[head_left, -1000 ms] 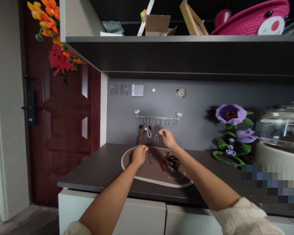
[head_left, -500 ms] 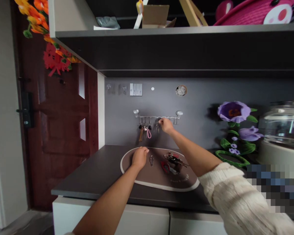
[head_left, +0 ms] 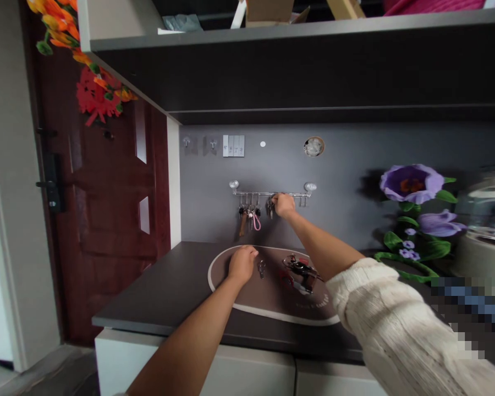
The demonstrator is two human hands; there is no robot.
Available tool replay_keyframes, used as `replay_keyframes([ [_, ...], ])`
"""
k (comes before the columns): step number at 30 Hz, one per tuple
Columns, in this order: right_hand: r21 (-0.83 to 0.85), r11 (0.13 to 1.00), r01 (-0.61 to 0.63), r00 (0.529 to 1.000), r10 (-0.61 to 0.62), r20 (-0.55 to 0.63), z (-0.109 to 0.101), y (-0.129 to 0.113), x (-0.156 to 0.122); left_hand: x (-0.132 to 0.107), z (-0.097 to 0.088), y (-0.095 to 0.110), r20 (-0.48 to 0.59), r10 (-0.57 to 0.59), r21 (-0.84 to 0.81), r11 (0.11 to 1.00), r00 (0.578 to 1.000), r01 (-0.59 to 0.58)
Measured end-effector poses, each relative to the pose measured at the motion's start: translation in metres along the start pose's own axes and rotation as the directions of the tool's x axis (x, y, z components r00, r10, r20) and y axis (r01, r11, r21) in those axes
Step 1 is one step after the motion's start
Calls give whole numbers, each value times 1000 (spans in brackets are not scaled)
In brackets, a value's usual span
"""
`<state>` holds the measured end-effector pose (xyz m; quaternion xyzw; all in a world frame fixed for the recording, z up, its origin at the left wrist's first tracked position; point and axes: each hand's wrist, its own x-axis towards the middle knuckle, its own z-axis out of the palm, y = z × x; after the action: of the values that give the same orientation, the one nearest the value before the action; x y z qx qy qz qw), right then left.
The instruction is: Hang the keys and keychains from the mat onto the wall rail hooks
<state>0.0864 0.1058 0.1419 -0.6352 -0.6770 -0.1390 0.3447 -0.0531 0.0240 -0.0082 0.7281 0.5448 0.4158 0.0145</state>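
Pinching small keys (head_left: 270, 209) between thumb and finger, the right hand (head_left: 284, 205) is at the rail (head_left: 299, 194); the left hand (head_left: 242, 265) curls over the mat (head_left: 253, 300), its grip hidden. Bunches (head_left: 251, 214) already hang left; a ring (head_left: 261, 269) and near-right pile (head_left: 302, 268) seemingly remain.

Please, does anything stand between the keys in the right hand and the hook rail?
Nothing visible does: the right hand holds the keys right at the hook rail, beside other keys hanging to their left. The hand hides part of the rail, so I cannot tell whether they are hooked on.
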Motion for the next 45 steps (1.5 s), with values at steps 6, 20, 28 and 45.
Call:
replay_keyframes([
  [6,-38,999,11,1000,-11,13,4,2,4,1,1,0,11,-1,9,1000,1000,1],
  [20,-22,1000,-5,1000,5,3,7,4,-9,1,-1,0,25,-26,10,1000,999,26],
  [28,119,993,3,989,15,-148,3,3,-30,2,-1,-2,32,-18,11,1000,999,18],
  [45,331,941,68,924,-184,336,42,32,-128,0,-10,-2,107,-38,8,999,994,38],
])
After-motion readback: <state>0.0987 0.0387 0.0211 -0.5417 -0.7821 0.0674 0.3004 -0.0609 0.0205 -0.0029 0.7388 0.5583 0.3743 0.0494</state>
